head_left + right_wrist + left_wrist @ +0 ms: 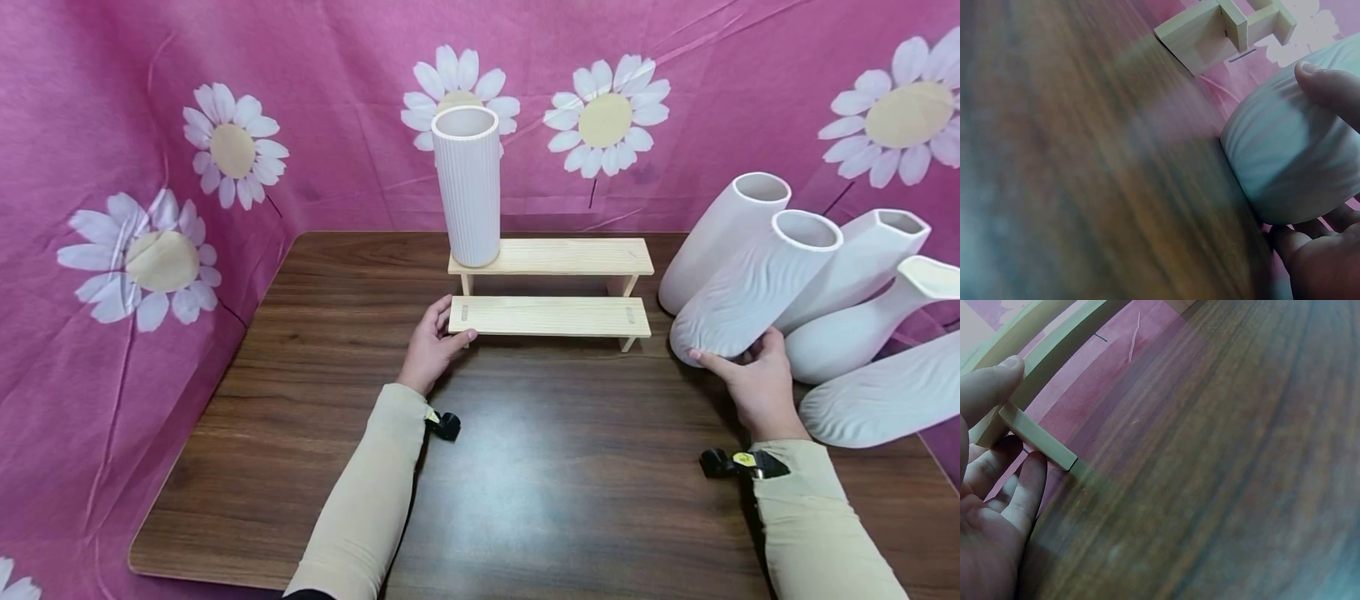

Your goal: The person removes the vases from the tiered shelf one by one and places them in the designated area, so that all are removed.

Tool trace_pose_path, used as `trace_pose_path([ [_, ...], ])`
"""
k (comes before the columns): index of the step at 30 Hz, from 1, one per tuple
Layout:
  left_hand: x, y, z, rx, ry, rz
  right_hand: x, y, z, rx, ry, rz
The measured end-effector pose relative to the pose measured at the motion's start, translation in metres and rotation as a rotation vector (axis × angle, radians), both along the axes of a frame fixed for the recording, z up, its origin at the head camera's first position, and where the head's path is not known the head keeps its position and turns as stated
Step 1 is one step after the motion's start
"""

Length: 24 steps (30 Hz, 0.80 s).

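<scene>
A two-step wooden display stand (pixel 551 317) is on the table, its lower left end pinched by my left hand (pixel 431 348). In the left wrist view, the thumb (pixel 1007 372) lies on the board and the other fingers are around the stand's leg (pixel 1038 439). On the upper step, at its left end, a white ribbed cylindrical vase (pixel 471 196) stands upright. My right hand (pixel 761 387) grips the lower part of a white wavy-textured vase (pixel 742 287) at the right. The right wrist view has the thumb across the rounded base of that vase (pixel 1291 150).
Close around the gripped vase are several white vases: a tall smooth one (pixel 720 242), a faceted one (pixel 847 267), a narrow-necked one (pixel 855 333) and another wavy one (pixel 885 396). A pink daisy-print cloth (pixel 337 125) hangs behind the brown wooden table (pixel 285 417).
</scene>
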State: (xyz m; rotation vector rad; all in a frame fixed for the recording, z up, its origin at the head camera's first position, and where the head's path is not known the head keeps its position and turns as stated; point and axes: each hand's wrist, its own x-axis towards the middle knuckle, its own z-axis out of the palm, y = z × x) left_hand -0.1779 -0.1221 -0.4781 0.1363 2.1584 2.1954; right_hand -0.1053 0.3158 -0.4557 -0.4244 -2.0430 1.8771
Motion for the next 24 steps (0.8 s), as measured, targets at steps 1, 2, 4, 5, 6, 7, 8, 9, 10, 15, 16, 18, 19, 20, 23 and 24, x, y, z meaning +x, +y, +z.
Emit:
trace_pose_path([
  [1, 0.0002, 0.0000, 0.0002, 0.000, 0.002, 0.000, -0.0011, 0.0001, -0.0002, -0.007, 0.006, 0.002],
  [2, 0.0001, 0.0000, 0.0001, 0.000, 0.003, 0.001, -0.0022, 0.0001, -0.0005, -0.016, 0.013, 0.004],
  [4, 0.0004, 0.0000, 0.0003, 0.001, 0.004, 0.005, -0.0044, 0.0001, -0.0010, -0.025, 0.019, 0.004],
  [5, 0.0005, 0.0000, 0.0003, 0.001, 0.004, 0.007, -0.0053, 0.0000, -0.0011, -0.026, 0.020, 0.003],
  [6, 0.0007, -0.0001, 0.0004, -0.001, 0.004, 0.009, -0.0061, 0.0000, -0.0012, -0.027, 0.020, 0.002],
  [7, 0.0009, -0.0001, 0.0004, -0.003, 0.004, 0.011, -0.0068, 0.0001, -0.0014, -0.032, 0.021, 0.000],
  [8, 0.0009, -0.0002, 0.0002, -0.005, 0.004, 0.013, -0.0074, 0.0002, -0.0018, -0.035, 0.022, 0.000],
  [9, 0.0011, -0.0002, 0.0002, -0.008, 0.004, 0.015, -0.0079, 0.0004, -0.0023, -0.043, 0.025, 0.002],
  [10, 0.0011, -0.0001, 0.0002, -0.010, 0.006, 0.016, -0.0084, 0.0007, -0.0026, -0.052, 0.031, 0.004],
  [15, 0.0008, 0.0004, -0.0003, -0.016, 0.010, 0.019, -0.0089, 0.0008, -0.0045, -0.082, 0.055, 0.014],
  [16, 0.0009, 0.0004, -0.0002, -0.014, 0.011, 0.019, -0.0086, 0.0005, -0.0048, -0.083, 0.055, 0.014],
  [18, 0.0009, 0.0005, 0.0001, -0.008, 0.009, 0.017, -0.0078, -0.0001, -0.0053, -0.084, 0.050, 0.013],
  [19, 0.0009, 0.0004, 0.0000, -0.006, 0.009, 0.016, -0.0076, -0.0005, -0.0054, -0.087, 0.047, 0.013],
  [20, 0.0011, 0.0002, 0.0003, -0.003, 0.008, 0.016, -0.0074, -0.0009, -0.0054, -0.086, 0.044, 0.012],
  [23, 0.0014, -0.0001, 0.0010, 0.002, 0.002, 0.013, -0.0066, -0.0019, -0.0058, -0.104, 0.053, 0.014],
  [24, 0.0015, -0.0003, 0.0012, 0.004, -0.001, 0.012, -0.0064, -0.0022, -0.0059, -0.107, 0.057, 0.016],
])
